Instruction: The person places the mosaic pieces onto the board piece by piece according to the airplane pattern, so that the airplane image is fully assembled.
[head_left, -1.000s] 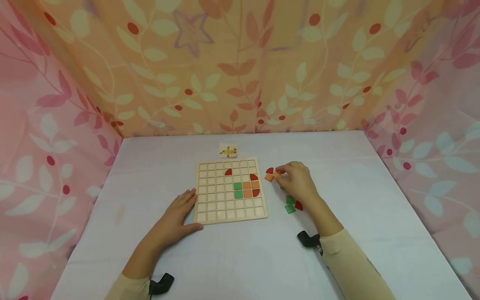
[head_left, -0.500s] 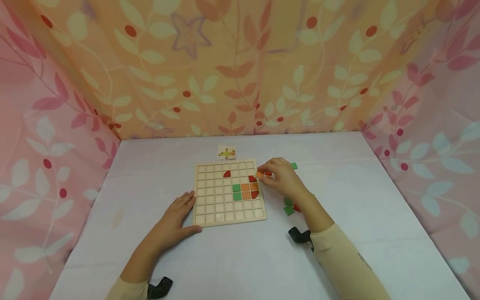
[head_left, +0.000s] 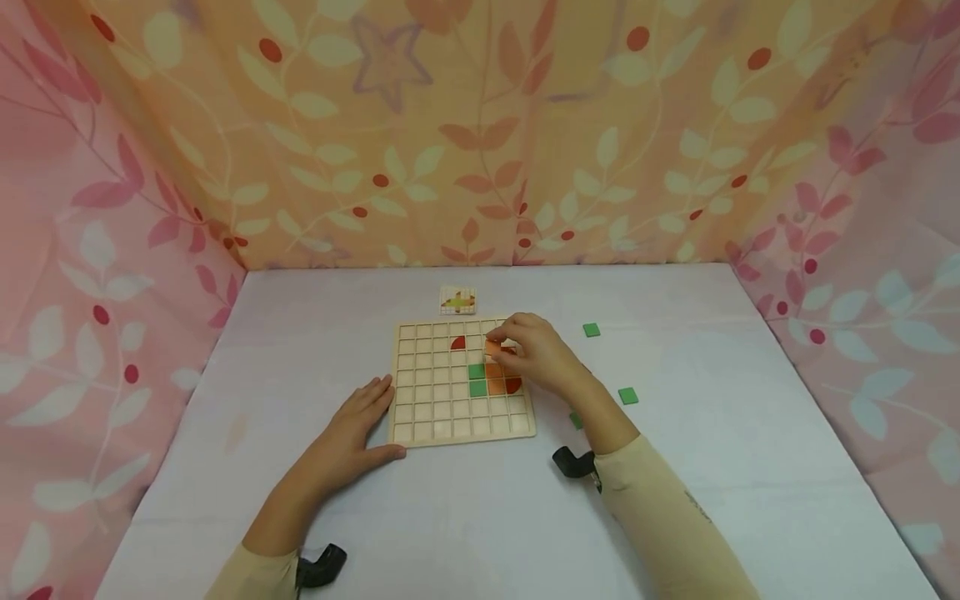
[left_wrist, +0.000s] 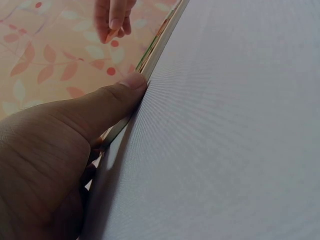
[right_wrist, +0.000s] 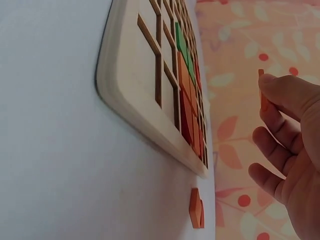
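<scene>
A pale wooden grid board [head_left: 423, 412] lies on the white table. My left hand [head_left: 352, 433] rests at its near left corner, fingers fairly straight along the left side, thumb [left_wrist: 112, 102] against the front edge. My right hand [head_left: 536, 354] pinches an orange square tile [head_left: 492, 347] between thumb and forefinger, held above the board's right half. Set in the grid are green squares [head_left: 477, 388], orange squares [head_left: 495, 386] and red quarter-round tiles [head_left: 458, 342]; the right hand partly covers some. Beside the board, the right wrist view has a loose orange tile [right_wrist: 195, 207].
A small pattern card [head_left: 457, 300] lies behind the board. Loose green tiles [head_left: 628, 396] are scattered right of it, one [head_left: 577, 421] partly under the right forearm. Patterned cloth [head_left: 480, 167] walls the table at the back and both sides.
The right hand has carried the orange tile leftward from the table on the right to above the board. A green tile right of the wrist has come into view. The left hand stays put.
</scene>
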